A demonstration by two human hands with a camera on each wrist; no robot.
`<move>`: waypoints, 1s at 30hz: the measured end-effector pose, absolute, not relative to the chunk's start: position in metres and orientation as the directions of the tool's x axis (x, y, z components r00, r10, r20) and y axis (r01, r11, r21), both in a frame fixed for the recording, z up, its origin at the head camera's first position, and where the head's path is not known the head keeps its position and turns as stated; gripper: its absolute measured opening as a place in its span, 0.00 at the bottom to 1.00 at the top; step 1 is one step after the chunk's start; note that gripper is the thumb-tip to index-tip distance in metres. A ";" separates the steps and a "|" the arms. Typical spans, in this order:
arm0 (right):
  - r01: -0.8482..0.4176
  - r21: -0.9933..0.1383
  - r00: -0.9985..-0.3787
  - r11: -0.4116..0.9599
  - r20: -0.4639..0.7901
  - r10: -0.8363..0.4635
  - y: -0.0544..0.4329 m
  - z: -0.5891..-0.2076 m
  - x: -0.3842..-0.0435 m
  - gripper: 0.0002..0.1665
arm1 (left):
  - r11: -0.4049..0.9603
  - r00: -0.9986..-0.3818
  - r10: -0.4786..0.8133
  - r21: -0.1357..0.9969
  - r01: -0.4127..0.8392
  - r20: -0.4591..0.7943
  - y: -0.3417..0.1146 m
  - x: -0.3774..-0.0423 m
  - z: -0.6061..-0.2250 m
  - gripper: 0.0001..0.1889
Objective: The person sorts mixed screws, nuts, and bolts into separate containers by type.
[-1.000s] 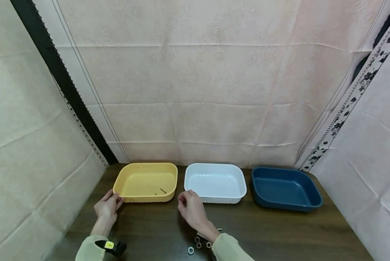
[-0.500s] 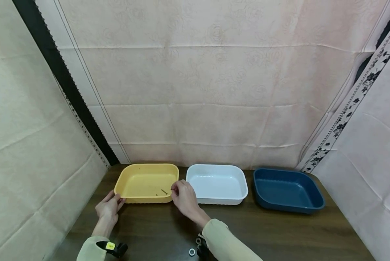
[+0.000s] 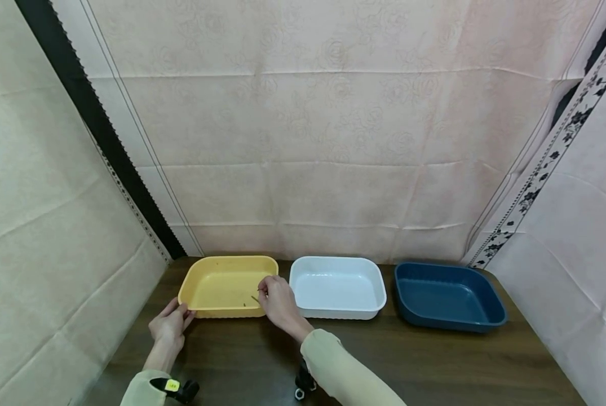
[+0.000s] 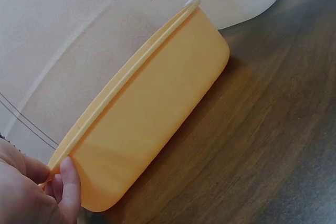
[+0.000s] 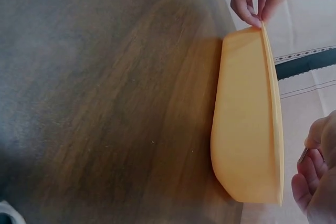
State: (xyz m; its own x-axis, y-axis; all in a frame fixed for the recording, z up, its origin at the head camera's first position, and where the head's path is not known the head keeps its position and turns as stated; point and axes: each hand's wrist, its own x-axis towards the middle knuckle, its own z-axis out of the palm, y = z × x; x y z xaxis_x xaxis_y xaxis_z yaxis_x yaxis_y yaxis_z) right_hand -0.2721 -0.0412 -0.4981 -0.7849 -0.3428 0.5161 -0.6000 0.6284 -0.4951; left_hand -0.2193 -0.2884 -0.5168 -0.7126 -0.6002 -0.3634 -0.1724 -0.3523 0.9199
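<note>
Pale cloth (image 3: 303, 141) is hanging behind the table (image 3: 231, 366). Left hand (image 3: 168, 325) is pinching the yellow tray (image 3: 213, 283), right hand (image 3: 280, 304) is pinching a screw (image 5: 303, 155) over it; weak pinching could be sending the screw overboard, tbh.

yellow tray (image 3: 213, 282) | upright, rounded corners | small threaded screw (image 5: 303, 156) | held above tray's right end

Wooden worktop (image 3: 434, 366) bearing a yellow tray (image 3: 216, 282), white tray (image 3: 335, 287) and blue tray (image 3: 445, 296) in a row; in front, a nut (image 3: 300, 394).
</note>
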 end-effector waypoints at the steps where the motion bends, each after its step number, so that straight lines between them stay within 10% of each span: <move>1: -0.596 -0.495 -0.788 0.633 0.511 -0.342 -0.042 -0.498 -0.273 0.04 | -0.352 -0.711 -0.602 0.920 -0.171 -0.363 -0.288 -0.219 -0.517 0.28; 30: -0.608 -0.429 -0.775 0.668 0.504 -0.382 -0.058 -0.507 -0.277 0.08 | -0.334 -0.727 -0.602 0.931 -0.147 -0.331 -0.287 -0.218 -0.518 0.28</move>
